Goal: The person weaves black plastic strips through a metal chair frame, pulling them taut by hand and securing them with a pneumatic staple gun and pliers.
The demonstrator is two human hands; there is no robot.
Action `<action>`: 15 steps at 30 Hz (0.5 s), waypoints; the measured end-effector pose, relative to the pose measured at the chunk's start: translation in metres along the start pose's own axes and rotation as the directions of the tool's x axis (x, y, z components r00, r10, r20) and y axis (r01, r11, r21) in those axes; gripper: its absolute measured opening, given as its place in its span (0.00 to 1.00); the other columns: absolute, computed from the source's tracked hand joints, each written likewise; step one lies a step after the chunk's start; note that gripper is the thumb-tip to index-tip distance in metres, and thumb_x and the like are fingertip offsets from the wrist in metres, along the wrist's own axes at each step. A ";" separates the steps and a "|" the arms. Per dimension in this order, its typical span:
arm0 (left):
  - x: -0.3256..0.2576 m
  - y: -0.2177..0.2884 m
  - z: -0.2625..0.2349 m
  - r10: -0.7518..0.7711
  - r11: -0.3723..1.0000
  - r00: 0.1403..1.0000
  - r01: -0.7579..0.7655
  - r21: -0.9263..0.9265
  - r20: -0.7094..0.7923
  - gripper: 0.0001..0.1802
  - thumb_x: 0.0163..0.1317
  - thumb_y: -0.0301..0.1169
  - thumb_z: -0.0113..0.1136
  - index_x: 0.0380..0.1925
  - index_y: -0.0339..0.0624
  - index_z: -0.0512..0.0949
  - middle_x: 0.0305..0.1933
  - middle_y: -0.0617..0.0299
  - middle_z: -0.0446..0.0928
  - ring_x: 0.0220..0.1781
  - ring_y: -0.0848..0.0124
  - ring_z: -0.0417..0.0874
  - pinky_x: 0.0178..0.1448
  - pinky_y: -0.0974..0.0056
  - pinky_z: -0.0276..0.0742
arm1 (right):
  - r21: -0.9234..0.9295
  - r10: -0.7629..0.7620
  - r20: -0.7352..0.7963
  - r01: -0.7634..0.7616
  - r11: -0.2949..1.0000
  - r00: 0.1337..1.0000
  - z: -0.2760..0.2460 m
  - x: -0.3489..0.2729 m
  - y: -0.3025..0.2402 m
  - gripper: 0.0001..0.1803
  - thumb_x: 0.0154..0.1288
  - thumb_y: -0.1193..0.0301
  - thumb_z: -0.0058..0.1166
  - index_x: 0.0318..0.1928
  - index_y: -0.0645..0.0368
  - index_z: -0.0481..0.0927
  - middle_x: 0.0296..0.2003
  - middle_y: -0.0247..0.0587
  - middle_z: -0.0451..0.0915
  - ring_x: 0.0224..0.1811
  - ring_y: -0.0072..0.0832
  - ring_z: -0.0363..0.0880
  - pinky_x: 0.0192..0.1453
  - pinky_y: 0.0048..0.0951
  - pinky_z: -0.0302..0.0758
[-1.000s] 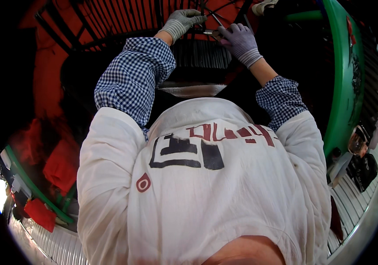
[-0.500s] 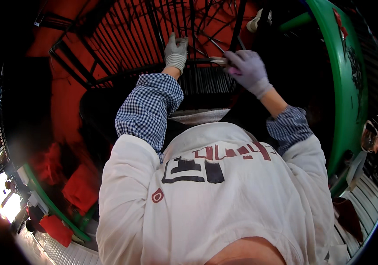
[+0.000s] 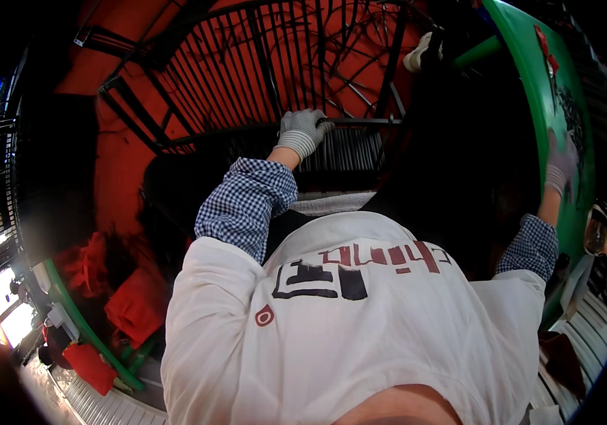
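Over red floor (image 3: 115,173), the black slatted frame (image 3: 264,67) lies crosswise ahead, your left hand (image 3: 302,133) curled on its near rail (image 3: 371,122). Farther, your right hand (image 3: 562,164) is at the green worktop (image 3: 536,85), its grip unclear.

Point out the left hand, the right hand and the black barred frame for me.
Left hand (image 3: 303,129), head view: the gloved back of it.
Right hand (image 3: 562,161), head view: the gloved back of it.
Black barred frame (image 3: 368,122), head view: its near rail.
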State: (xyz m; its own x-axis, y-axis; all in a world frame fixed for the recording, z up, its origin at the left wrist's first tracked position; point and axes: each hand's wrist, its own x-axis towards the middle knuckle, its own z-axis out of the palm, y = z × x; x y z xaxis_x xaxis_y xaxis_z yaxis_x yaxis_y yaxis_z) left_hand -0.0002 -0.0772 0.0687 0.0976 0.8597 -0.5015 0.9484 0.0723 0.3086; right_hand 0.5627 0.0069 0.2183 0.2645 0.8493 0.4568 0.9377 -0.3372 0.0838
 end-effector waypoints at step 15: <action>0.001 0.003 0.009 0.188 0.979 0.978 -0.180 0.098 -0.084 0.23 0.68 0.56 0.52 0.50 0.55 0.82 0.47 0.61 0.82 0.54 0.63 0.80 0.63 0.53 0.69 | 0.552 -0.312 0.822 -0.536 0.638 0.476 -0.005 0.037 -0.280 0.17 0.63 0.53 0.65 0.38 0.54 0.81 0.23 0.27 0.79 0.20 0.17 0.75 0.23 0.22 0.72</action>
State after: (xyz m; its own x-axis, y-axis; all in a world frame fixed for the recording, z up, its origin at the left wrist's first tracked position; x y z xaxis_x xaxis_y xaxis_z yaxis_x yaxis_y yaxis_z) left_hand 0.0055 -0.0808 0.0619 0.2488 0.8975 -0.3642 0.9402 -0.1334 0.3135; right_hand 0.3087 0.1308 0.2160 0.0188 0.8434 -0.5370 0.5810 -0.4464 -0.6806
